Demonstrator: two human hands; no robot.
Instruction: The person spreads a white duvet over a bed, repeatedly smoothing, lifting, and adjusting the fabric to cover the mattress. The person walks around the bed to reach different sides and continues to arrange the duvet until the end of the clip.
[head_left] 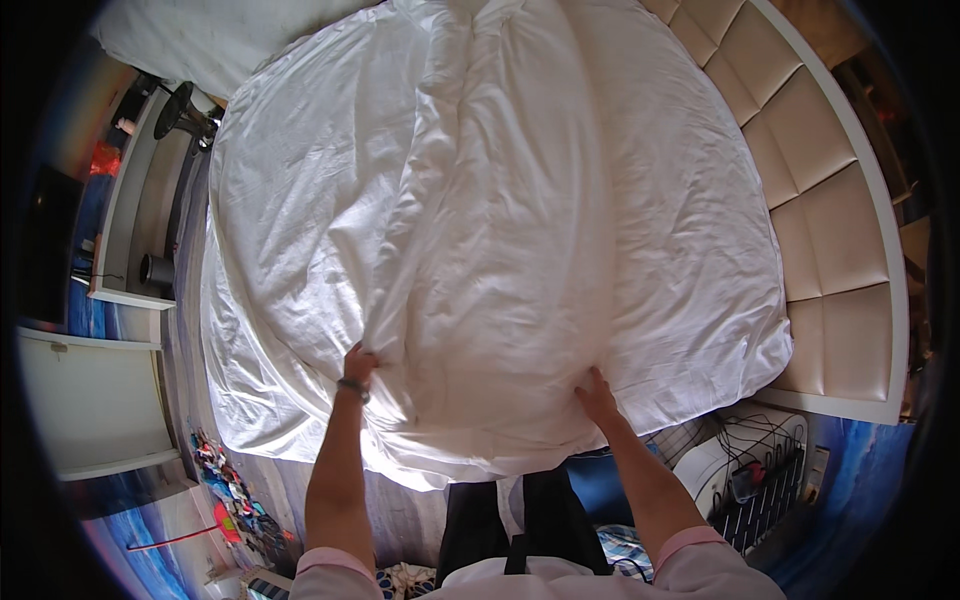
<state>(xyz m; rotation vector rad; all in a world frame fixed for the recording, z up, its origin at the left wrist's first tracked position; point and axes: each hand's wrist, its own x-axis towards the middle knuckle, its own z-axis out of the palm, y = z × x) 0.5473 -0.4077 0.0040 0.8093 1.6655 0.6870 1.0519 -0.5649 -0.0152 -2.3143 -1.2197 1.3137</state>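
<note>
A large white bed sheet (500, 260) lies rumpled over the bed, with a long raised fold running away from me on its left side. My left hand (360, 364), with a dark band at the wrist, is closed on the sheet at the near end of that fold. At the right edge of the raised cloth, my right hand (597, 396) grips the sheet, its fingertips partly hidden by the fabric. Between my hands the cloth bulges up and drapes over the near side of the bed. Flatter white bedding (690, 220) shows to the right.
A beige padded headboard (825, 235) borders the bed's right side. Cables lie over a white cabinet (745, 455) at near right. A black fan (182, 112) and a white shelf unit (125, 220) stand left. Shoes (240, 485) and a red long-handled tool (225, 522) are on the floor.
</note>
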